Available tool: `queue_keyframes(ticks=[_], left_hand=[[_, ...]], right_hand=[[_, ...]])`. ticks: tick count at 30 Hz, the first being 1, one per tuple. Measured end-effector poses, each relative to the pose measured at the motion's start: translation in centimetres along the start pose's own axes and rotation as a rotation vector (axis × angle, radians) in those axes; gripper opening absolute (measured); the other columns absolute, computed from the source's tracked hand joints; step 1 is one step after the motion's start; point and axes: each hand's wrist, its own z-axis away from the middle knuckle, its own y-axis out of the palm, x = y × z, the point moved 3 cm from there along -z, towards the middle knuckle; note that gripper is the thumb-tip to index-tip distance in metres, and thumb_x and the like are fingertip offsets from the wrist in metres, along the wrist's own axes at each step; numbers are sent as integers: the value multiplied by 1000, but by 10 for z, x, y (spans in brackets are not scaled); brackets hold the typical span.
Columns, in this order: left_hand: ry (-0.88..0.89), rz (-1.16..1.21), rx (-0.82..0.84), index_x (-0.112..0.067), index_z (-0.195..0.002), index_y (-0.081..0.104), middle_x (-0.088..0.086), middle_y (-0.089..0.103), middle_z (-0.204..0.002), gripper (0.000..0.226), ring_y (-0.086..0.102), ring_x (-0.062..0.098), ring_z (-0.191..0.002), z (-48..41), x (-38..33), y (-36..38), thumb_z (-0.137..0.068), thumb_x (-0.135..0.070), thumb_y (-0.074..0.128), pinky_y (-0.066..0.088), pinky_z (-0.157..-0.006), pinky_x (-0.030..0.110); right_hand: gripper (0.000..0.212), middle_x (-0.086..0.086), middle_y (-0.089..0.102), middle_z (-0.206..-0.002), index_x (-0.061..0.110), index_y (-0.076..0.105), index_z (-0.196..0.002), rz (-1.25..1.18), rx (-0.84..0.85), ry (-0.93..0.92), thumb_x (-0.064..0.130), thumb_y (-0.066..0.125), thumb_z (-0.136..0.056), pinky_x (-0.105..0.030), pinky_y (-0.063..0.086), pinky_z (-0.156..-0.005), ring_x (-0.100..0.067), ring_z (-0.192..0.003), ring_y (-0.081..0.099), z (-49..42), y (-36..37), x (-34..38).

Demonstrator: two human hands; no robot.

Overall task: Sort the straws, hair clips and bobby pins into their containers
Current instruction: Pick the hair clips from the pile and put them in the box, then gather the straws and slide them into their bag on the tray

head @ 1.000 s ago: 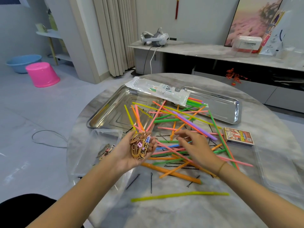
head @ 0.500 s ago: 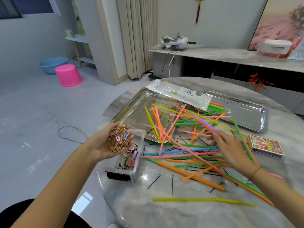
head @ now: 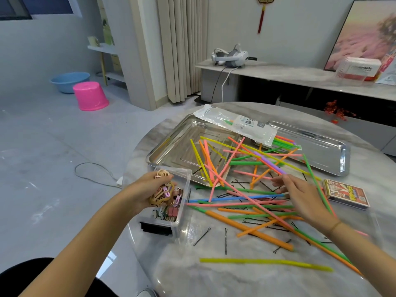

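Head view, single frame.

- Left hand point(head: 145, 191): fingers curled round a clump of hair clips point(head: 162, 192), tan and pink, some poking out above the fingers. The hand hangs over the far half of the clear container point(head: 186, 183), which sits at the left edge of the table point(head: 214, 279).
- The container already holds more clips, pink and brown. There are also thin dark pieces at its near end (possibly bobby pins, too blurred to say).
- Right hand point(head: 304, 196): palm down, fingers point(head: 278, 180) stretched forward and loosely spread, holding nothing. The fingertips are close to the near end of a purple straw; I cannot tell if they touch it.
- Straws point(head: 246, 227): a crossed heap of many colours mid-table, some leaning onto the near rim of the left steel tray point(head: 169, 151). One yellow-green straw lies apart, nearest the person.
- Bobby pins point(head: 202, 236): scattered flat on the marble, under and among the straws. Two lie in the open just right of the container.
- A plastic bag point(head: 233, 123) with straw ends sticking out lies across both trays; the right steel tray point(head: 325, 146) is behind the heap.
- A card box point(head: 348, 195) lies just right of the right hand.
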Motion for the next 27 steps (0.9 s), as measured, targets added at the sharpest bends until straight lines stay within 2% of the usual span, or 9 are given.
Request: queue_keyframes(ticks=[3,6,8,12,15,18,20,23,27], left_hand=[[-7,-43,-23,-10,-121,52,13,70,-102,32,67,23,-81,-3,4,0,-93,-23,58,57,-63,31],[-10,-101,-48,-11,-121,50,19,66,-108,33,65,27,-86,-5,7,3,-91,-19,61,55,-62,32],[2,-121,-76,-13,-119,49,18,63,-110,30,64,26,-89,-5,8,7,-92,-15,60,55,-66,35],[34,-152,-136,-19,-110,49,14,60,-112,20,59,30,-105,-5,7,13,-93,-10,55,51,-86,43],[60,-198,-164,-19,-106,48,12,57,-108,19,58,30,-101,-5,6,16,-92,-9,56,51,-82,40],[124,-300,-229,-19,-98,48,12,57,-106,10,59,25,-89,-6,6,18,-92,-16,55,51,-75,36],[182,-410,-273,-17,-108,48,9,55,-110,15,57,20,-79,-5,4,21,-93,-21,51,51,-67,33],[292,-660,-380,-15,-123,43,7,50,-125,32,54,27,-101,-5,-3,26,-94,-26,48,48,-85,39],[437,-804,-527,-11,-124,41,11,47,-126,36,50,29,-106,2,-15,41,-95,-31,46,43,-79,37]], right_hand=[[36,-6,68,-99,16,66,-104,-1,1,-3,26,32,-102,-31,49,-78,-20,-90,63,-1,-1,0],[35,-5,68,-98,19,65,-101,12,5,-15,27,31,-102,-32,49,-81,-20,-90,62,-1,-2,1],[36,-4,67,-98,19,65,-101,27,13,-15,27,31,-102,-30,47,-80,-19,-91,62,-1,-2,1],[36,-3,67,-99,20,65,-102,21,22,-12,27,30,-102,-25,46,-77,-17,-92,61,-2,-3,2],[34,-3,66,-99,18,64,-104,9,15,-12,25,31,-102,-17,44,-72,-15,-90,60,-2,-4,4],[31,-3,66,-98,21,63,-102,-1,9,-8,24,33,-102,-27,47,-76,-15,-89,60,-4,-6,4],[27,-4,66,-98,20,62,-103,3,16,1,23,35,-101,-28,46,-75,-14,-87,59,-5,-7,2],[24,-7,65,-97,15,63,-106,18,23,20,20,41,-99,-29,47,-73,-19,-87,59,-5,-9,-1],[20,-4,64,-100,13,63,-109,36,18,35,15,47,-97,-16,43,-69,-17,-90,58,-8,-11,-4]])
